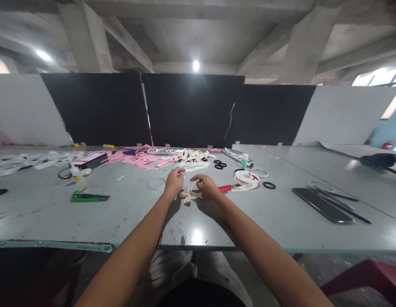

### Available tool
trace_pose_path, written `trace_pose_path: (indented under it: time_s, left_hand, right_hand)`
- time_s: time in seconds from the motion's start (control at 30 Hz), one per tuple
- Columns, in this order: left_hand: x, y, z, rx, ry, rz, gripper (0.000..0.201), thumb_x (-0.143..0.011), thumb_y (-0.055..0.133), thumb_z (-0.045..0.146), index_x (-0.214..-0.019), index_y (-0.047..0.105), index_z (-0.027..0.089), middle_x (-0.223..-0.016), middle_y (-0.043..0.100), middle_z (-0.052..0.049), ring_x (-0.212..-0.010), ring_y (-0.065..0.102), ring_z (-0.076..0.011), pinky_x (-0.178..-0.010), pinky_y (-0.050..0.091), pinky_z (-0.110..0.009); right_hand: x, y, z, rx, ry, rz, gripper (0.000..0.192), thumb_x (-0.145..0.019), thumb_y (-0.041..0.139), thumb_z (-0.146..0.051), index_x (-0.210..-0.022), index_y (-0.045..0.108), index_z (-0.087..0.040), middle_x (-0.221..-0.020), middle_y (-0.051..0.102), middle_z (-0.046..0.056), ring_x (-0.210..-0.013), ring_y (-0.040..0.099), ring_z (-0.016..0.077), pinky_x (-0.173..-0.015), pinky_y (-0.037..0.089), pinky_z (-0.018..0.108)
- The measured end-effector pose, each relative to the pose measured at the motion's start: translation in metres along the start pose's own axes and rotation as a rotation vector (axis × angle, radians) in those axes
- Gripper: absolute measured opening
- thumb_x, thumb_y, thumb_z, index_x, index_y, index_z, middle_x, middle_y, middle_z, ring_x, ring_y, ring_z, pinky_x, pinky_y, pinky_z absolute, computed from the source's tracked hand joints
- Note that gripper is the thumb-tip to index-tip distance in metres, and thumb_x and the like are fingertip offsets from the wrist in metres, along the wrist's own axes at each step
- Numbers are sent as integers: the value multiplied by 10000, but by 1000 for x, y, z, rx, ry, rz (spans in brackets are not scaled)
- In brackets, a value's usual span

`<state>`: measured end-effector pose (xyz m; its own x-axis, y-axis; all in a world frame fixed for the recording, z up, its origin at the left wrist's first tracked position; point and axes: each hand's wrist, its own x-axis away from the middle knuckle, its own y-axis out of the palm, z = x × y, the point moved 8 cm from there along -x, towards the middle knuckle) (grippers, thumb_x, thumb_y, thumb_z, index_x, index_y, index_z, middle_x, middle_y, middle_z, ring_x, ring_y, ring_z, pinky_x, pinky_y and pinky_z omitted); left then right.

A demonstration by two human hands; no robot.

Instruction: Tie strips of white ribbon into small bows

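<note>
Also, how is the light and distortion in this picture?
Head view: ceiling lamp flares and glares on the table; hands cast soft shadows over the bow; wide lens bends the edges; far clutter is blurred.

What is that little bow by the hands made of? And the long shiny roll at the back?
The bow looks like cream fabric ribbon, matte and floppy; its loops sag flat on the table. The left hand and right hand hover just over it. The roll seems to be metallic foil: silvery, crinkled and glinting.
</note>
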<state>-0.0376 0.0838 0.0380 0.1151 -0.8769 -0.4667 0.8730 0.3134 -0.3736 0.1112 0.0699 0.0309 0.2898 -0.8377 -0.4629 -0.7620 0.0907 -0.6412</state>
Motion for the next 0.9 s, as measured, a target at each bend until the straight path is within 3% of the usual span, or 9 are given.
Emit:
trace_pose_path:
  time_s: [0.07,0.13,0.27,0.43,0.5,0.7,0.8,0.9]
  left_hand:
    - [-3,-8,0,-70,21,59,221,-814,480,200,-963,641,172,-956,656,-60,-832,586,-176,-807,441,-309]
    - [-4,-11,-2,-81,10,87,223,-818,485,221,-978,635,179,-925,659,-51,-787,586,-167,-770,441,-292]
    - [-4,-9,-1,-106,22,77,206,-802,504,216,-955,638,184,-856,661,-30,-721,572,-150,-717,429,-266]
    - [-3,-5,1,-140,34,18,174,-771,515,193,-882,648,183,-842,678,-20,-709,577,-140,-700,423,-252]
    - [-2,0,1,-177,48,-54,166,-750,541,205,-868,656,183,-837,680,-23,-720,585,-141,-690,423,-245]
    - [13,24,-1,-355,99,-464,186,-716,608,319,-820,698,194,-715,658,-22,-641,575,-147,-599,397,-240]
    - [18,25,-2,-372,116,-561,202,-686,621,303,-835,708,198,-749,676,-31,-647,587,-149,-585,390,-236]
    - [22,26,-7,-358,102,-633,185,-646,640,281,-793,713,193,-746,686,-48,-640,595,-162,-586,401,-245]
  right_hand:
    - [1,6,-10,33,-139,-71,421,-700,479,18,-967,714,-208,-1102,679,44,-1005,599,152,-909,407,267]
    - [5,15,-15,85,-211,-159,392,-705,531,3,-972,721,-211,-1080,692,47,-1012,605,164,-931,399,280]
    - [9,21,-9,256,-110,-234,216,-751,628,-151,-923,743,-214,-868,729,47,-855,632,192,-795,430,284]
    - [11,16,-4,319,16,-256,190,-757,631,-217,-921,727,-203,-801,718,36,-690,611,144,-627,392,225]
    - [12,16,-5,324,22,-283,180,-751,627,-213,-901,723,-191,-801,716,40,-676,603,134,-599,378,212]
    - [14,16,-6,374,1,-332,198,-813,550,-219,-876,734,-186,-846,723,65,-726,623,149,-629,379,220]
    - [15,17,-1,356,23,-347,197,-774,610,-209,-941,714,-203,-840,716,43,-722,621,141,-626,380,212]
    - [15,16,1,325,27,-308,338,-733,662,-200,-1071,653,-217,-787,691,14,-679,598,134,-600,371,213]
